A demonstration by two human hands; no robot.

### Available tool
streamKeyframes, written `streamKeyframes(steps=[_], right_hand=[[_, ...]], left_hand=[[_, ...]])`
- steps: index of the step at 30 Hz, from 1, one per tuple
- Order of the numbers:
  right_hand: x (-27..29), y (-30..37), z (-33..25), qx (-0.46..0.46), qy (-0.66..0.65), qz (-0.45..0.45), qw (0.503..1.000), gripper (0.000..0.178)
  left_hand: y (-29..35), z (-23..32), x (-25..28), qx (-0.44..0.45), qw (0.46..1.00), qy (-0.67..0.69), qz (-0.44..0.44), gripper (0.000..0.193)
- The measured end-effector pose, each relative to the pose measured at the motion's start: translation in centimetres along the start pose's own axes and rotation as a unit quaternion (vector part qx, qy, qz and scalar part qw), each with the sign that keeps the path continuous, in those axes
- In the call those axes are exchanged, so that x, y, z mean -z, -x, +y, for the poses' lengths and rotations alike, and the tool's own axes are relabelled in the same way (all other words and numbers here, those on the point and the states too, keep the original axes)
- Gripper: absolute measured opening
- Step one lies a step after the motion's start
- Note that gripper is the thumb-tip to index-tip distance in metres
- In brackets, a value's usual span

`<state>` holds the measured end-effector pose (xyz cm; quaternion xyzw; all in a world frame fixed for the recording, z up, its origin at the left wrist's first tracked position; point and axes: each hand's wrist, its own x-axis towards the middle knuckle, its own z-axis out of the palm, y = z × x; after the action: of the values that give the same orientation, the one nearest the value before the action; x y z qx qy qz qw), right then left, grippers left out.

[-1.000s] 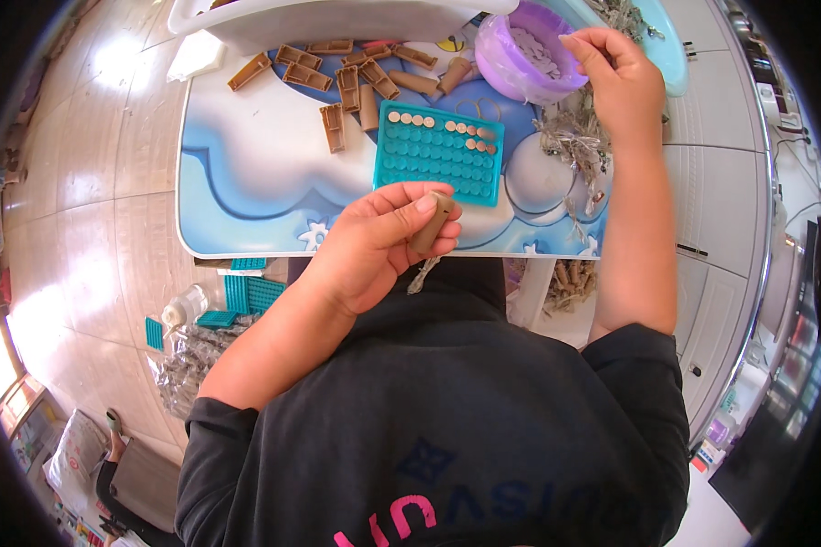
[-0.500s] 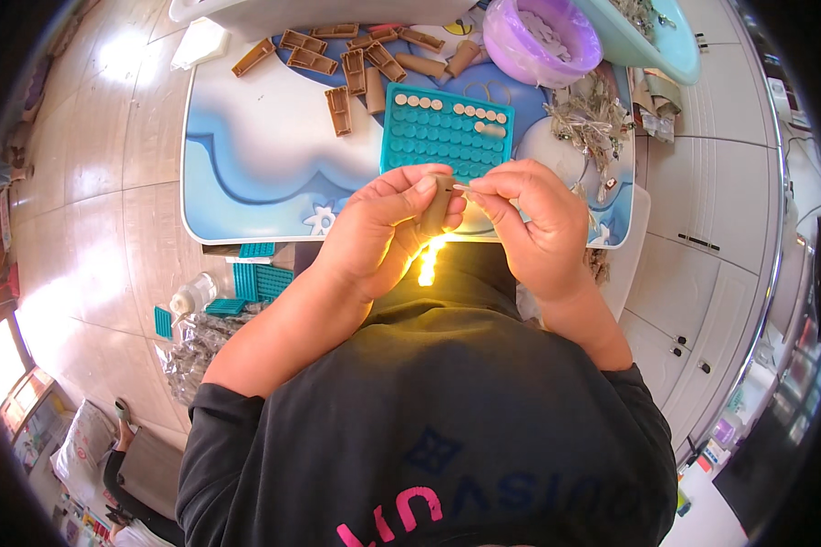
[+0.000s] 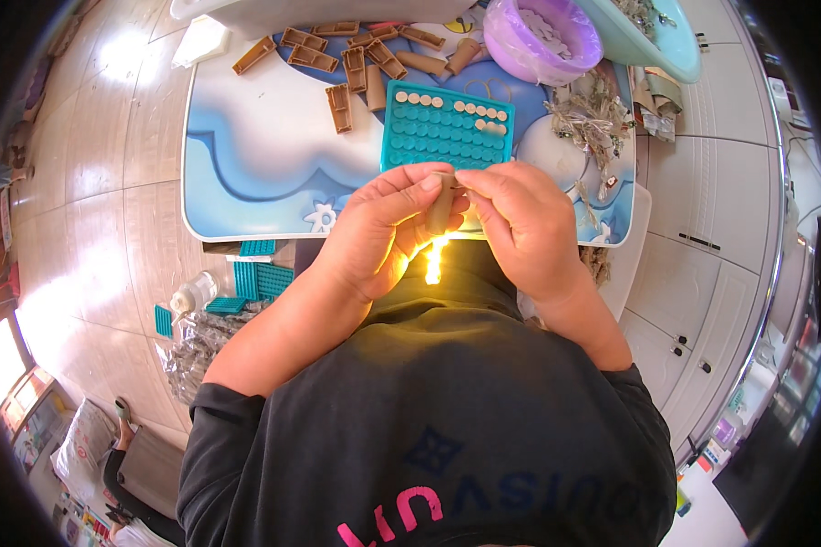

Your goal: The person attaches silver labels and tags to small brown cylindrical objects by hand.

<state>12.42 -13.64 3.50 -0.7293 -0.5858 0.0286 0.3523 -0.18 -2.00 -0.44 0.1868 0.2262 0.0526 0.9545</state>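
Left grip [image 3: 365, 228] pinching brown tube [image 3: 439, 210], right grip's [image 3: 531, 223] hold unclear, white pieces [image 3: 543, 35] in purple bowl [image 3: 503, 47], discs [image 3: 480, 110] in tray [image 3: 433, 137]

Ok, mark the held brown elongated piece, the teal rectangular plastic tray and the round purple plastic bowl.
Held brown elongated piece [image 3: 439, 210]: head view, middle of its visible body.
Teal rectangular plastic tray [image 3: 431, 139]: head view, bare wells.
Round purple plastic bowl [image 3: 531, 73]: head view, outer wall.

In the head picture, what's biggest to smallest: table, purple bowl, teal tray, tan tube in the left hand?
1. Table
2. Purple bowl and teal tray: too alike to rank, and the tray is partly hidden
3. Held tan tube
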Motion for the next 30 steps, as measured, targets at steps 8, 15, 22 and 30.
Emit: streamKeyframes(steps=[8,15,22,30], right_hand=[[-1.2,1.0,0.4,-0.159,-0.227,0.079,0.958,0.009],[-1.8,0.7,1.1,-0.098,-0.307,0.066,0.944,0.006],[-2.3,0.9,1.1,-0.087,-0.265,0.078,0.957,0.010],[-2.0,0.9,0.9,-0.077,-0.272,0.092,0.955,0.012]], left_hand=[[0.0,0.3,0.2,0.028,0.999,0.023,-0.010,0.030],[0.1,0.2,-0.1,0.041,0.998,0.043,-0.033,0.029],[0.0,0.1,-0.3,0.031,0.998,0.040,-0.037,0.029],[0.3,0.5,-0.7,0.050,0.998,0.038,-0.019,0.031]])
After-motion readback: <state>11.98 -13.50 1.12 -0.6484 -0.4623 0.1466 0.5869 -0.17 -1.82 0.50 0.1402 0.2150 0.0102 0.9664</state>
